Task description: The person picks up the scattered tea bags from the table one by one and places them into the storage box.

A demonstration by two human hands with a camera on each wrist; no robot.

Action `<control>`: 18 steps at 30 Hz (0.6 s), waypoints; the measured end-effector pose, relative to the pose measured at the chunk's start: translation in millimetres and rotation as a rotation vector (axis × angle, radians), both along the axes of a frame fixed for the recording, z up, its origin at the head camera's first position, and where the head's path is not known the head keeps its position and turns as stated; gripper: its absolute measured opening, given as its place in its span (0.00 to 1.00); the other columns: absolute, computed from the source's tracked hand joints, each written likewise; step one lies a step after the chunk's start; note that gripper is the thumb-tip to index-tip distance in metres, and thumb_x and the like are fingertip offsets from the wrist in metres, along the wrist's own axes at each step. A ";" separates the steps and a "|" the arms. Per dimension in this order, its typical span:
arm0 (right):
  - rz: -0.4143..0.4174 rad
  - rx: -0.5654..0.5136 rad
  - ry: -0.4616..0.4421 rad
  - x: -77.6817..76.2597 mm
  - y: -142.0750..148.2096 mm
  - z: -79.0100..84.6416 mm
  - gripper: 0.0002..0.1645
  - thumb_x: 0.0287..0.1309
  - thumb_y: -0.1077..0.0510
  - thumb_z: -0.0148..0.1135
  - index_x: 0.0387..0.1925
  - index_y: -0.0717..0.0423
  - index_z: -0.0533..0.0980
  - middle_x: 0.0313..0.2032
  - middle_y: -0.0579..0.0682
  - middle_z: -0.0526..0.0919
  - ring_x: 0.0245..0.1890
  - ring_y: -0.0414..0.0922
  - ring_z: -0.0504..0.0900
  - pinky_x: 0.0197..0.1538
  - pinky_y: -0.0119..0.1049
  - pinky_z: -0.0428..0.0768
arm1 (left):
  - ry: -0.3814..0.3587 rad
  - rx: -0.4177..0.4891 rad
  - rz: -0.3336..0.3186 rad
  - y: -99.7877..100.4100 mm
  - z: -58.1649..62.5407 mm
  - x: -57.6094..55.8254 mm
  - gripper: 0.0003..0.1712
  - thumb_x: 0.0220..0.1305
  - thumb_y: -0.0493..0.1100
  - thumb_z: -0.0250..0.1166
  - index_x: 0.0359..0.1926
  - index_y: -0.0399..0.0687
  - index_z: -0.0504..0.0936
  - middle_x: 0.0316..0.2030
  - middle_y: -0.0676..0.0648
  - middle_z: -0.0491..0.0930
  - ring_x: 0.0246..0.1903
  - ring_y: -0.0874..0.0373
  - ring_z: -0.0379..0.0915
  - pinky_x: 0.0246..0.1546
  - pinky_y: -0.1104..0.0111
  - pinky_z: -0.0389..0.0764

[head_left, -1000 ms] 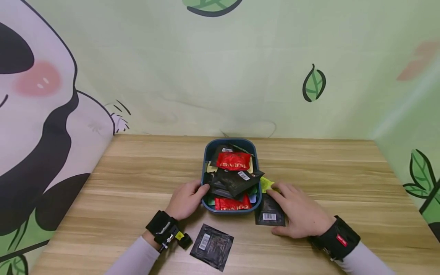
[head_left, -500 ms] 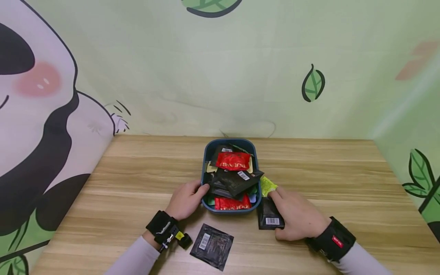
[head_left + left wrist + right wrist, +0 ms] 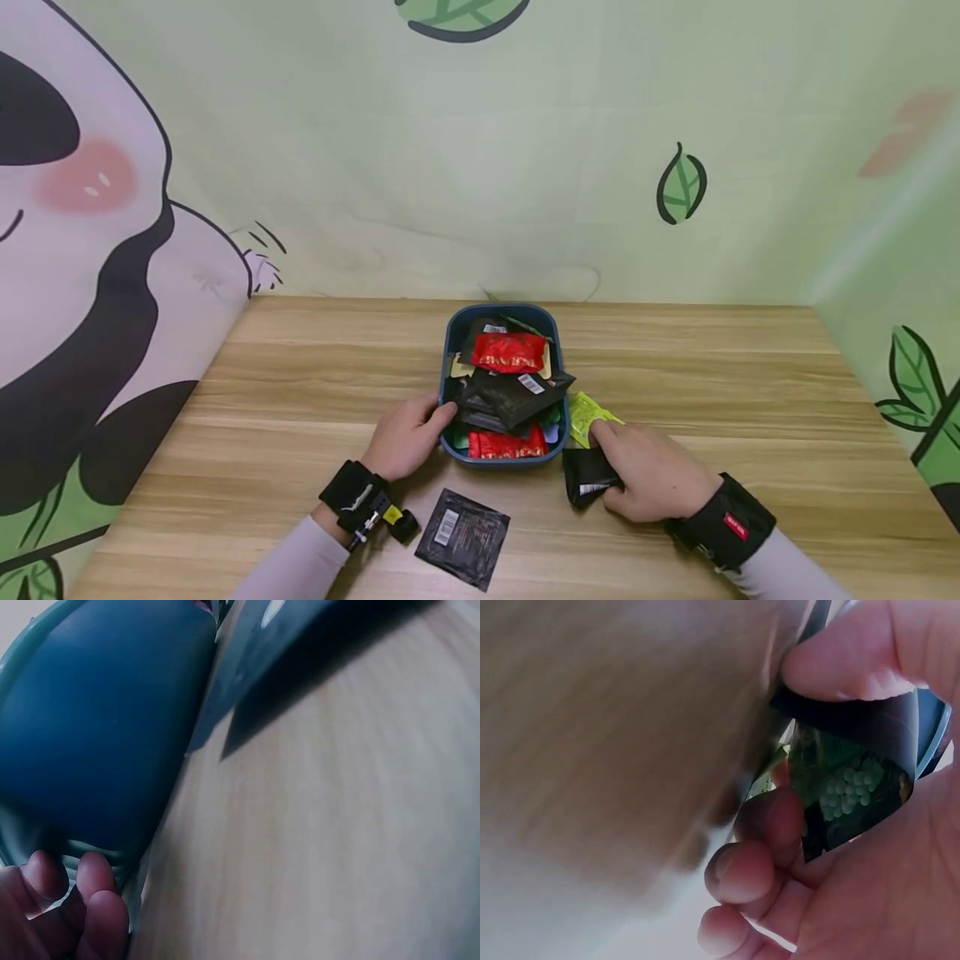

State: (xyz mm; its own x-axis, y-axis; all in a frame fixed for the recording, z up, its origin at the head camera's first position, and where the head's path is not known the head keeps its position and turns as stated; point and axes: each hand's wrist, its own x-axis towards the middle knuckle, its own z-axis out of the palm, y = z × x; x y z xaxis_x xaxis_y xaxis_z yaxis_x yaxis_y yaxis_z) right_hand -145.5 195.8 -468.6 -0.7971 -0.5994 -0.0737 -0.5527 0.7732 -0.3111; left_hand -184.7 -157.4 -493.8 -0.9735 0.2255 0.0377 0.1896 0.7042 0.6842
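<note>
A dark blue rounded plastic box [image 3: 447, 333] holds a heap of black, red and other sachets. My left hand [image 3: 402, 437] grips its left side, thumb at the rim; in the left wrist view curled fingers [image 3: 96, 877] touch the blue wall. Right of the box, my right hand [image 3: 652, 471] pinches a black sachet [image 3: 587, 471], which is bent. The right wrist view shows green grapes printed on this black sachet [image 3: 847, 787], between thumb and fingers. A yellow-green sachet [image 3: 590, 417] lies by the box, partly under the right fingers; whether it is held too I cannot tell.
Another black sachet [image 3: 462, 539] lies flat on the wooden table [image 3: 322, 358] in front of the box. One black sachet [image 3: 521, 396] sticks out over the box's right rim, below a red packet [image 3: 510, 352]. A printed green backdrop [image 3: 480, 167] stands behind the table.
My right fingers have closed on the black sachet, and its near end has folded up. The yellow-green sachet has slid slightly right and toward me. My left hand has stayed put.
</note>
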 end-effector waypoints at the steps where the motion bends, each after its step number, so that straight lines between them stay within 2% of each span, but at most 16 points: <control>1: 0.002 -0.001 -0.002 0.0 0.2 0.6 0.29 0.42 0.56 0.74 0.47 0.51 0.70 0.32 0.39 0.74 0.29 0.35 0.71 0.32 0.31 0.70 | 0.001 -0.001 0.000 0.0 0.1 0.0 0.18 0.77 0.57 0.55 0.33 0.57 0.81 0.22 0.57 0.76 0.25 0.60 0.71 0.28 0.67 0.67; 13: -0.017 -0.025 -0.050 5.2 5.2 12.7 0.28 0.45 0.57 0.71 0.50 0.49 0.70 0.37 0.39 0.77 0.34 0.35 0.74 0.39 0.32 0.74 | -0.011 0.005 0.002 0.0 -0.3 -1.0 0.17 0.78 0.57 0.55 0.33 0.57 0.81 0.21 0.56 0.77 0.25 0.60 0.72 0.28 0.67 0.68; 18: -0.011 -0.078 -0.080 9.9 11.5 26.0 0.29 0.47 0.59 0.70 0.53 0.51 0.70 0.38 0.40 0.79 0.34 0.34 0.74 0.38 0.30 0.75 | -0.008 0.004 -0.002 -0.3 -0.2 -0.8 0.18 0.78 0.58 0.54 0.32 0.58 0.80 0.21 0.56 0.76 0.24 0.60 0.72 0.27 0.67 0.67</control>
